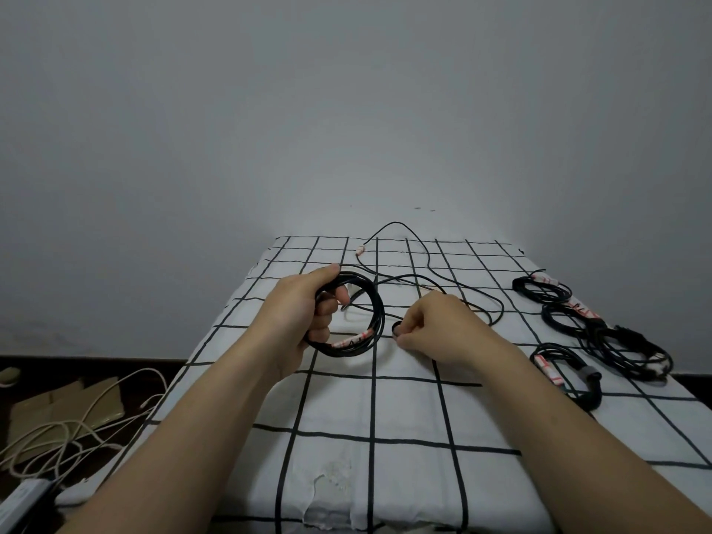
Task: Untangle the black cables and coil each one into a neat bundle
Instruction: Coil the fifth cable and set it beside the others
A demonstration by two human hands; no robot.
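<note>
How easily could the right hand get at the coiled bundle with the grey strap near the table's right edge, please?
Probably yes: the bundle lies just right of the right hand, with only checked cloth between. The hand is pinching a cable loop, though, and would have to release it first.

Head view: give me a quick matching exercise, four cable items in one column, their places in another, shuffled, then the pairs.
Things:
1 labelled coil
2 loose black cable
3 coiled bundles
4 pale cords

Places:
A on the floor left of the table
B gripped in the left hand
C lying on the table's right side
D trailing across the table's far end

Pairs: 1-B, 2-D, 3-C, 4-A
</note>
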